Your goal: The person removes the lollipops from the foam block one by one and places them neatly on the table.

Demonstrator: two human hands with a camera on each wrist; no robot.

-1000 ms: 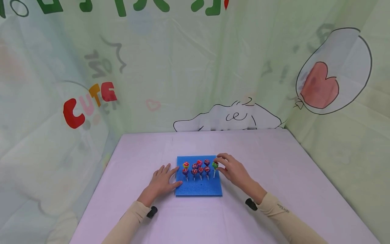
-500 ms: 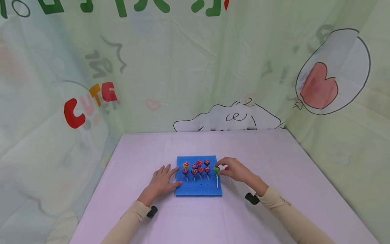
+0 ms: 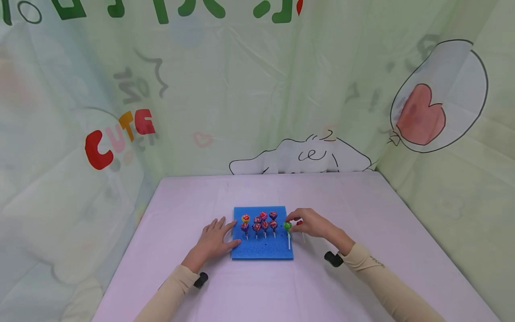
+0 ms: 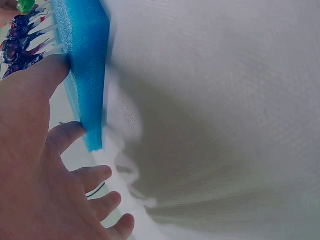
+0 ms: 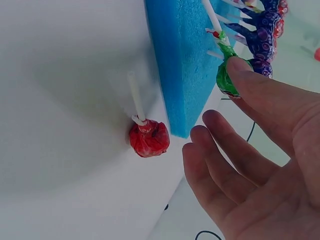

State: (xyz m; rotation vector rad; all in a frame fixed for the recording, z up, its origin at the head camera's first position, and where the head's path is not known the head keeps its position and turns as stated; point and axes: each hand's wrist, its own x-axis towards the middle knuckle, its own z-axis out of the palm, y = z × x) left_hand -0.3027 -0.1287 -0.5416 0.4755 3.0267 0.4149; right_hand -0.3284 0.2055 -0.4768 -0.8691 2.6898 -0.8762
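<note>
My right hand (image 3: 315, 224) pinches the wrapped head of a green lollipop (image 5: 227, 80) between thumb and finger, its other fingers spread loosely. In the head view the lollipop's white stick points down over the right edge of a blue foam block (image 3: 261, 251). Whether the stick tip touches the foam is unclear. Several purple and red wrapped lollipops (image 3: 256, 227) stand upright in the block, with a yellow-and-red one (image 3: 245, 218) at their left. With fingers spread, my left hand (image 3: 212, 240) rests at the block's left edge, thumb and index touching it.
A red lollipop (image 5: 149, 139) lies on the white-covered table (image 3: 257, 290) just right of the block, partly behind my right hand in the head view. Printed curtains (image 3: 257, 89) enclose the table at the back and sides.
My right hand has brought the green lollipop slightly right and nearer to me, uncovering part of the red lollipop. Most of that shift came in the first half second. My left hand stays put.
</note>
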